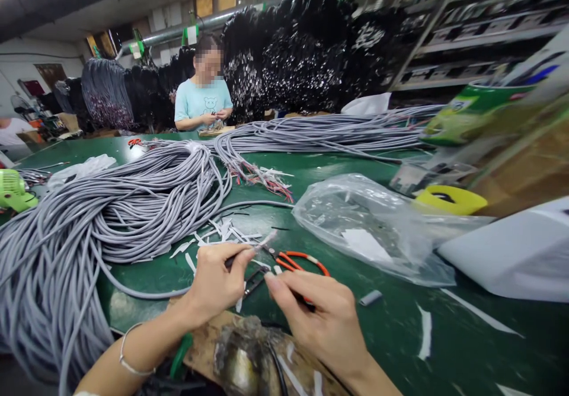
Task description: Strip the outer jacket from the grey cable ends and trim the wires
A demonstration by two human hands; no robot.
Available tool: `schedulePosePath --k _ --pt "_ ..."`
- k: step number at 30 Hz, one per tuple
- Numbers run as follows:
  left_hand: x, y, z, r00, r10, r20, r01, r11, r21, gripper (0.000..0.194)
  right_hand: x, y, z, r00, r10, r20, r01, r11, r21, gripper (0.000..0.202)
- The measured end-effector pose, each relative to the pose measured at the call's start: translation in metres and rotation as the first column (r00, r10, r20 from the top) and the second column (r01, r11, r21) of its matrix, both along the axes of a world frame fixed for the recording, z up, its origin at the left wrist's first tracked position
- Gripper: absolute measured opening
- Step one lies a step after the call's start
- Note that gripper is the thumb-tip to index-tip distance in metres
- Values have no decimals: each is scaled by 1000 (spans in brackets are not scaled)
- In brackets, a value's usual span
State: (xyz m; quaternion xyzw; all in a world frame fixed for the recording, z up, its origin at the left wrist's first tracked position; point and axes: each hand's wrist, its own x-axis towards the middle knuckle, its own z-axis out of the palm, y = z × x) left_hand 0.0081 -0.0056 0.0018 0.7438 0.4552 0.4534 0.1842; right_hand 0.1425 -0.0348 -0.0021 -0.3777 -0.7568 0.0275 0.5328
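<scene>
My left hand point(222, 278) is closed around a thin cable, whose stripped pale end point(268, 238) points up and to the right past my fingertips. A grey cable point(146, 294) runs behind my left wrist. Thumb and forefinger of my right hand point(322, 310) are pressed together beside it; what they hold, if anything, I cannot make out. Just beyond my hands lies a pair of orange-handled scissors point(306, 258), partly hidden by the right hand. Below both hands, a worn metal lump point(240, 354) sits on a stained board point(200, 342).
Bundles of grey cable point(164, 194) cover the left of the green table point(377, 348). White scraps point(222, 230) lie ahead. A clear plastic bag point(364, 230), yellow tape roll point(451, 199) and green container point(466, 114) are at right. A person point(203, 96) works across the table.
</scene>
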Motion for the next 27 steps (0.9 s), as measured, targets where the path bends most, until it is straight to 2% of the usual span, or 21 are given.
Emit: schedulePosePath --k 2,5,7,11,14,18,23,27 --pt "0 2 -1 1000 13 4 -13 1000 -26 21 0 0 0 1000 9 -12 -10 1000 -12 38" --pt "0 3 -1 1000 -10 4 11 999 -38 21 0 3 -1 994 -108 -14 107 994 -36 38" --pt "0 2 0 999 -39 8 39 999 -16 21 0 5 -3 985 -174 9 175 983 -57 38" --pt "1 -1 1 995 -100 4 100 993 61 20 1 8 -7 976 -216 19 217 973 -82 40" --pt "2 -1 0 988 -157 -3 157 982 103 16 3 8 -5 974 -224 -11 222 969 -106 40" --pt "1 -1 0 989 -145 34 141 984 112 14 4 7 -1 990 -140 -24 136 983 -127 40" --pt "1 -1 1 990 -87 112 89 996 -18 16 0 4 -1 999 9 38 -7 999 -43 39" --pt "2 2 0 968 -49 246 102 973 -207 19 1 1 1 998 -63 -19 61 995 -78 38"
